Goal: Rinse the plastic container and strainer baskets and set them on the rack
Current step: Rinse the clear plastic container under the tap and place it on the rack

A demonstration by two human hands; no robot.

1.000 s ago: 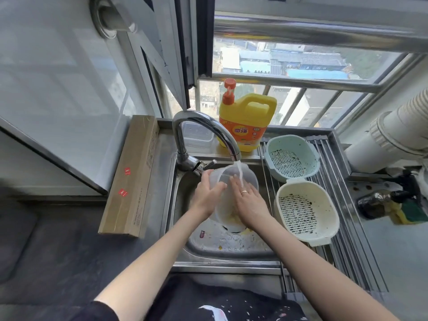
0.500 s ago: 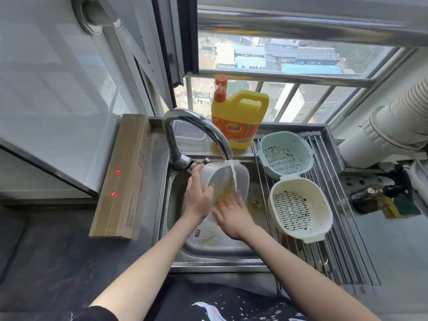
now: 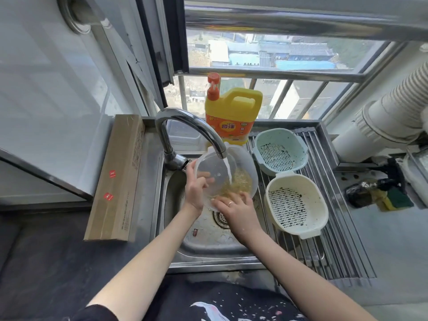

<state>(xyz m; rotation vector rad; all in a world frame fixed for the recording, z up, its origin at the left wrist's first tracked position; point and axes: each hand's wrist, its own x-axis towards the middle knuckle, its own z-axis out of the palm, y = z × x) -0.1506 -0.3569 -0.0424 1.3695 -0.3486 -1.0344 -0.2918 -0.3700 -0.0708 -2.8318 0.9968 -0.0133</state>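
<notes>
So far the job looks less than half done, judged from how things lie. The steel sink (image 3: 176,228) takes up the middle of the scene, and the slatted rack (image 3: 333,246) runs along its right side from far to near. On that rack sit the two strainer baskets: the cream strainer basket (image 3: 297,206) nearer, the pale green strainer basket (image 3: 281,152) just beyond it, their rims touching or very nearly so. Both show dark specks in their perforated bottoms, so I would judge they have not been rinsed yet and are only parked there; the specks are small, though, and could be wet residue or shadow.

The clear plastic container (image 3: 225,174) is held tilted over the sink, under the spout of the tap (image 3: 185,128), with a thin stream of water (image 3: 228,169) running into it. Yellowish residue clings to its lower inside wall, which suggests the rinse is underway and not finished.

The left hand (image 3: 195,189) is clamped on the container's left rim, fingers showing through the plastic. The right hand (image 3: 236,208) is closed on the near lower rim, fingers over the edge at the residue.

What remains: clear that residue, set the container on the rack, then rinse each basket and return it.
</notes>
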